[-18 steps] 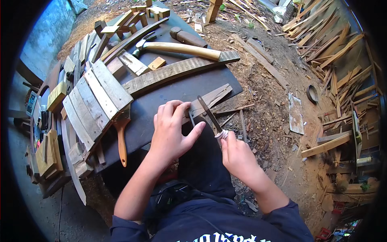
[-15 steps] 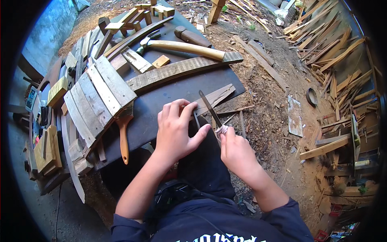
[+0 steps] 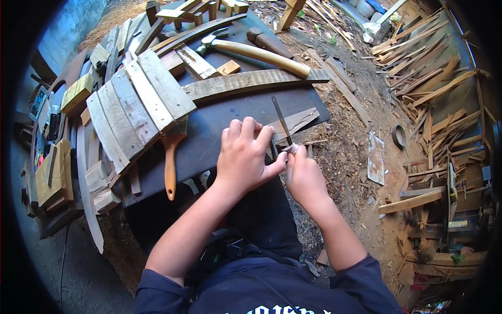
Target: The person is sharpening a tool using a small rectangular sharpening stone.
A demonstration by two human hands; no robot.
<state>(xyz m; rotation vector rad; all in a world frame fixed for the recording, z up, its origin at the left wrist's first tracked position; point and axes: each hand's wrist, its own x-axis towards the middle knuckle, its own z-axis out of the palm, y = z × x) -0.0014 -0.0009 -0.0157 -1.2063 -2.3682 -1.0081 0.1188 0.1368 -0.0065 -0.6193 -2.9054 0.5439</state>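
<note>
While the wrapped grip (image 3: pixel 291 149) of a narrow dark blade (image 3: pixel 282 119) is clenched in the right hand (image 3: pixel 306 175), the blade is pointed up and away, crossing the view of a pale wooden slat (image 3: pixel 300 121). The slat is laid at the right-hand part of the dark table (image 3: pixel 212 118), near its edge. The left hand (image 3: pixel 241 154) is curled at the slat's near end, its thumb tip brought just beside the grip; a thin dark strip (image 3: pixel 274 150) shows between thumb and forefinger, but whether it or the slat is grasped cannot be told.

The step in hand is judged to be a cutting or filing stroke, with the piece steadied by the left hand; contact between blade and wood cannot be made out. For any further stroke, a firm hold on the piece, a level blade and a left thumb kept clear would be called for. Beyond the hands, a claw hammer (image 3: pixel 259 55) is rested by a curved plank (image 3: pixel 251 85), and a paintbrush (image 3: pixel 170 167) is left unheld beside the slatted panel (image 3: pixel 138 112).
</note>
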